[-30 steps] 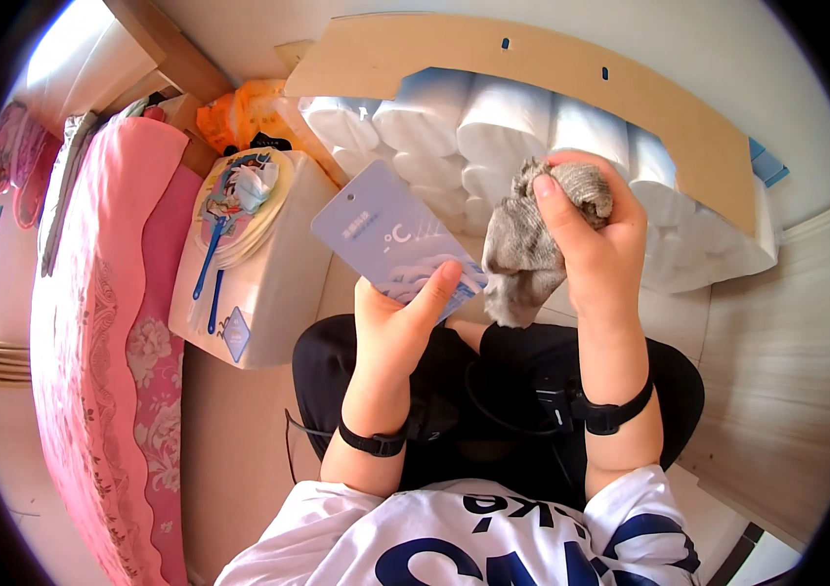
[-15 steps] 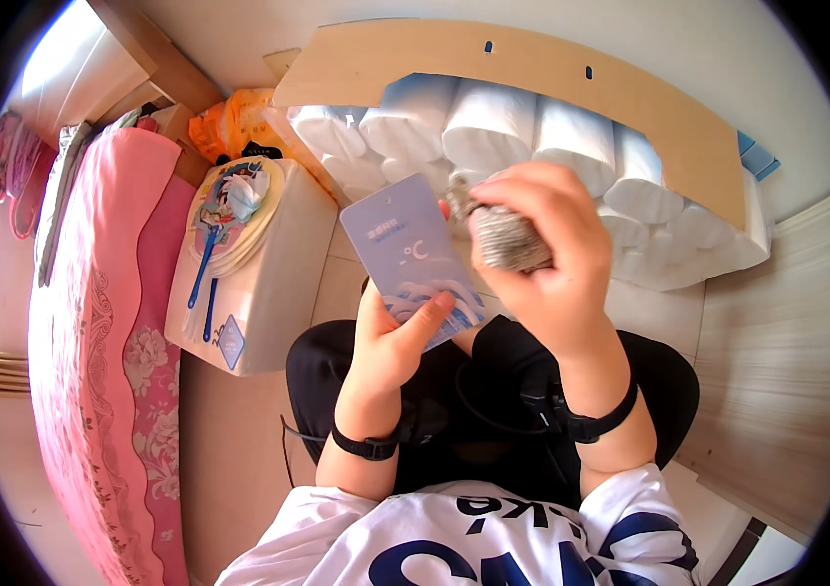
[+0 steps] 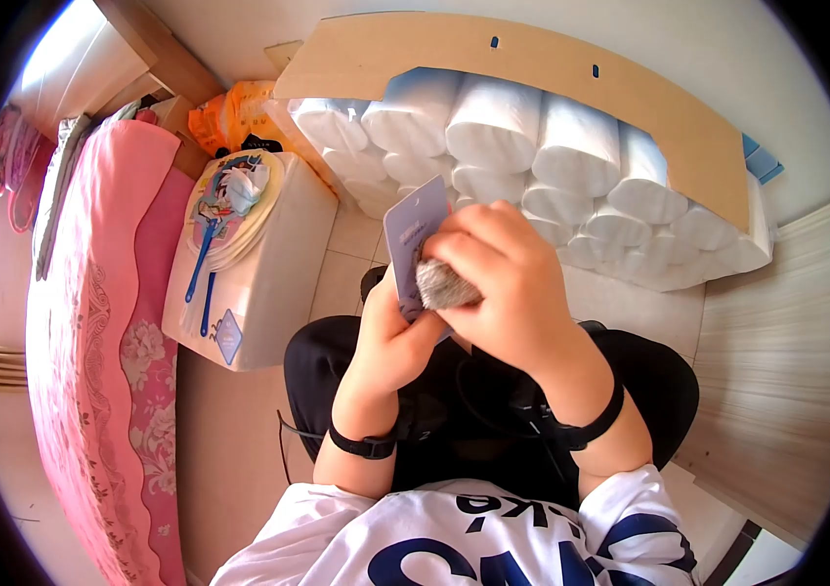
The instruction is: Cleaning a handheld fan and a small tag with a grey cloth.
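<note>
My left hand (image 3: 387, 337) grips a thin lavender cardboard tag (image 3: 409, 223) with rounded corners and a small hole at its top, now tilted so it shows narrow. My right hand (image 3: 508, 283) is closed round a small grey ribbed bundle (image 3: 444, 286) that looks like knitted fabric. The bundle is close against the face of the tag and covers part of it. Both hands meet above my lap, between my black-clad knees. My right fingers hide the far part of the bundle.
Ahead lies a large open cardboard carton (image 3: 552, 54) packed with white rolls (image 3: 493, 122). To the left stand a white box (image 3: 278, 264) with several round fans (image 3: 239, 210) on top, an orange bag (image 3: 239, 117) and a pink-covered bed (image 3: 92, 322). A wooden panel (image 3: 786, 332) is at right.
My right hand has moved left and slightly down, bringing the grey bundle against the tag. The tag has turned from nearly face-on to steeply angled. My left hand keeps its hold.
</note>
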The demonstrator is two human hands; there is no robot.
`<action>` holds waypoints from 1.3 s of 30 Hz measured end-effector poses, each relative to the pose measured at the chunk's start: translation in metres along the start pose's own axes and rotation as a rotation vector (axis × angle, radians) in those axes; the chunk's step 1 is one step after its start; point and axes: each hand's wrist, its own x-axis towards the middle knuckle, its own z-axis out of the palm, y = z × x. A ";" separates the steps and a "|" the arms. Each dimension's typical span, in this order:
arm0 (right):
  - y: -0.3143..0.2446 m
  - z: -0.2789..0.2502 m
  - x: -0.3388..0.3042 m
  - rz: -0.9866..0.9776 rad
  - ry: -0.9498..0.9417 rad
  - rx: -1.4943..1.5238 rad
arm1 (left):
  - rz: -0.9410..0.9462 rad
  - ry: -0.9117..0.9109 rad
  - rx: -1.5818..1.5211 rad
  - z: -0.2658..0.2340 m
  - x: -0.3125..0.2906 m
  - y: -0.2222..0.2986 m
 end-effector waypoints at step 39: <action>0.003 0.013 -0.006 0.028 -0.036 0.104 | 0.001 0.159 -0.292 0.003 0.007 -0.002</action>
